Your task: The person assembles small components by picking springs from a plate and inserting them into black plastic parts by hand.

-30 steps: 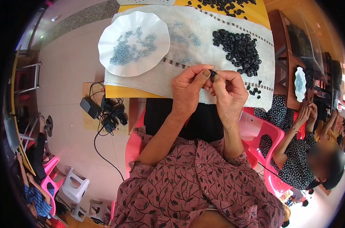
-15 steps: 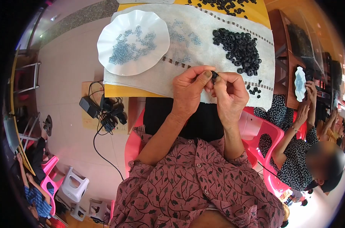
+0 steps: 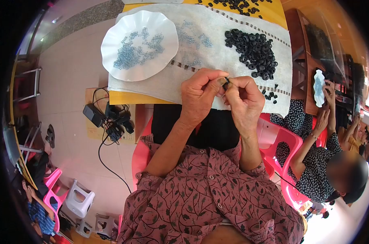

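Observation:
My left hand [image 3: 200,95] and my right hand [image 3: 246,101] meet at the near edge of a white cloth [image 3: 152,89]. Both pinch one small black piece [image 3: 226,83] between thumbs and fingertips; its details are mostly hidden. Beyond my right hand lies a heap of black ring-like pieces [image 3: 253,53], with several smaller black pieces [image 3: 270,96] nearer to me. A wavy-rimmed white plate [image 3: 111,61] holds small blue clear beads [image 3: 129,55], and more such beads [image 3: 188,38] are on the cloth beside it.
Loose black pieces [image 3: 237,5] lie on the yellow table [image 3: 129,97] at the far side. Black adapters and cables [image 3: 115,120] sit on a carton at floor level, left. A co-worker [image 3: 314,162] sits at right by another plate [image 3: 319,87]. Stools [image 3: 78,197] stand lower left.
My hands stay together on the black piece, with small finger movements. The whole view has shifted slightly. The co-worker's hand at right has moved to the plate there.

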`<state>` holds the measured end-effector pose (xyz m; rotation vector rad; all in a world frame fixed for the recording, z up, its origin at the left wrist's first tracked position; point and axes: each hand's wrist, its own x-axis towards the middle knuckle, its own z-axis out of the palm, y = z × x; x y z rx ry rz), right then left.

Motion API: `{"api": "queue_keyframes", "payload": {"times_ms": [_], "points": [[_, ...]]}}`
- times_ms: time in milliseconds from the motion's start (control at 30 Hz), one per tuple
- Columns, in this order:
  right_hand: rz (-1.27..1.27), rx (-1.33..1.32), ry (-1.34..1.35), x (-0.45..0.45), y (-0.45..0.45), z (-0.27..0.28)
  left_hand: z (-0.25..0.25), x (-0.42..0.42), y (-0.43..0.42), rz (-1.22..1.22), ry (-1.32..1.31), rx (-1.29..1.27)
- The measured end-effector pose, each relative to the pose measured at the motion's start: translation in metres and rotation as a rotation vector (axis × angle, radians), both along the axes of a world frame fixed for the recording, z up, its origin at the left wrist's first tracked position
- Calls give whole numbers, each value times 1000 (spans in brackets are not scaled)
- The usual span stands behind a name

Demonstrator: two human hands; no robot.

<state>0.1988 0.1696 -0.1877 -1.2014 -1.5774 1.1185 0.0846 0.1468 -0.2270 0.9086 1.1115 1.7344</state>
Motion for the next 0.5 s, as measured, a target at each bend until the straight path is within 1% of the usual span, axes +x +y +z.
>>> {"api": "queue_keyframes", "payload": {"times_ms": [67,100,167,300,367,400,467,500], "points": [[30,-109,125,-5,1,9,0,0,-1,-70,-192,-86],[30,-110,127,-6,0,12,1,0,-1,-70,-191,-88],[21,-222,206,-6,1,15,2,0,-1,-87,-275,-110],[11,-139,175,-9,-2,8,-2,5,-1,-55,-300,-114],[-60,-80,177,-14,-5,6,-3,7,-1,-55,-437,-134],[-59,-80,177,-14,-6,4,-4,6,-1,-55,-437,-134],[-96,-73,192,-15,-8,-1,-2,5,-1,-89,-612,-173],[-95,-74,191,-15,-9,-1,-1,5,-1,-88,-613,-174]]}}
